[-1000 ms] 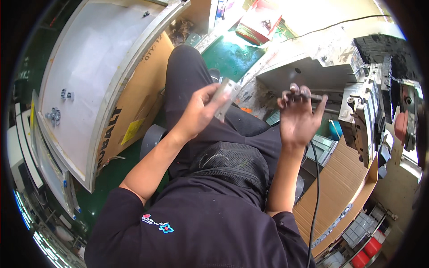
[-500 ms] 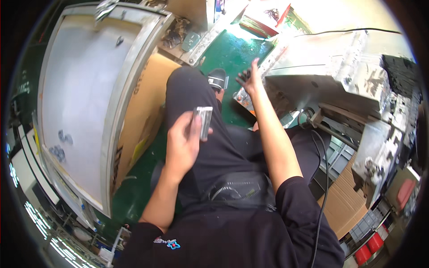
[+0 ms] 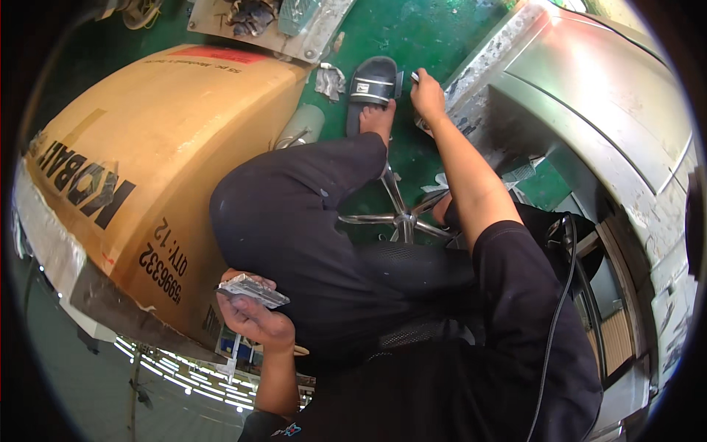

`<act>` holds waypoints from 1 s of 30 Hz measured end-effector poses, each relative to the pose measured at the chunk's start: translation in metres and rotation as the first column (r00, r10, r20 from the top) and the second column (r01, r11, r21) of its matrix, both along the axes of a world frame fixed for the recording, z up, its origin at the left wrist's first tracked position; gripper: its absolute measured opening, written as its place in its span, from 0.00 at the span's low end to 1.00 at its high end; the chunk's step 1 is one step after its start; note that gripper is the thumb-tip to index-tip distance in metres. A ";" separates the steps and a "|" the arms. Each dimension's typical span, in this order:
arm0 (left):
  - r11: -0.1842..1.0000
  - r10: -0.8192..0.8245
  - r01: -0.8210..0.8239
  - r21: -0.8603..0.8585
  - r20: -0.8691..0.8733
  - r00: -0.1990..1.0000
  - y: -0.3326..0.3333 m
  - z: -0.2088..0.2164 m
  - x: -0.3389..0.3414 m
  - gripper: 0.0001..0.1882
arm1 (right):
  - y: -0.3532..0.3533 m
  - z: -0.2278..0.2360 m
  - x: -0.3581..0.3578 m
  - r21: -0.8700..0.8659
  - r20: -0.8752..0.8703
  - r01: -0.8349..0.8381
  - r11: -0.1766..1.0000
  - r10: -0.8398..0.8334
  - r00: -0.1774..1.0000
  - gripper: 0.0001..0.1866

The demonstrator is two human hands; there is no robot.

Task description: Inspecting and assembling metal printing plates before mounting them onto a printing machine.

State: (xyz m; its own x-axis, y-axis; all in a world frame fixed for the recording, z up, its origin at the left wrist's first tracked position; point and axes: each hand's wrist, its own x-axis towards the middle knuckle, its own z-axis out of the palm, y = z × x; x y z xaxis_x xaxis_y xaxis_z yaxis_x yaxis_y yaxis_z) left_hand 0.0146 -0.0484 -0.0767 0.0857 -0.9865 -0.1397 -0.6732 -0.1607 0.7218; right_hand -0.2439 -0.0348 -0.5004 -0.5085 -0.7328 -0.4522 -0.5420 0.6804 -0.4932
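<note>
My left hand (image 3: 250, 315) is drawn back beside my left thigh and holds a small flat metal part (image 3: 252, 290) with a ribbed top. My right hand (image 3: 427, 94) is stretched far down to the green floor (image 3: 442, 29), next to my foot in a black slide sandal (image 3: 373, 82). Its fingers pinch a small light-coloured piece (image 3: 414, 76) at floor level; what the piece is cannot be made out. My black-trousered legs (image 3: 309, 221) fill the middle of the view.
A large brown cardboard box (image 3: 147, 169) stands close on my left. A grey metal machine housing (image 3: 589, 110) rises on the right, with a black cable (image 3: 560, 295) hanging by my right side. The chrome legs of a stool (image 3: 398, 214) show under me. Crumpled scraps (image 3: 330, 79) lie on the floor.
I have bent further down. My right hand went from chest height to the floor by the sandal. My left hand, still holding the metal part, pulled back beside my thigh.
</note>
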 end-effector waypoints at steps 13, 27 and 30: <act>0.992 0.094 -0.116 0.041 0.359 0.928 0.001 0.007 -0.011 0.25 | -0.010 -0.029 -0.006 0.111 0.082 -0.415 0.903 0.408 0.909 0.35; 0.988 0.142 -0.156 0.001 0.414 0.899 -0.002 0.005 -0.016 0.27 | -0.023 -0.037 -0.005 0.180 -0.032 -0.410 0.894 0.422 0.906 0.34; 0.983 0.167 -0.183 0.001 0.405 0.899 -0.003 0.005 -0.017 0.28 | -0.025 -0.035 -0.010 0.232 -0.035 -0.398 0.888 0.416 0.909 0.35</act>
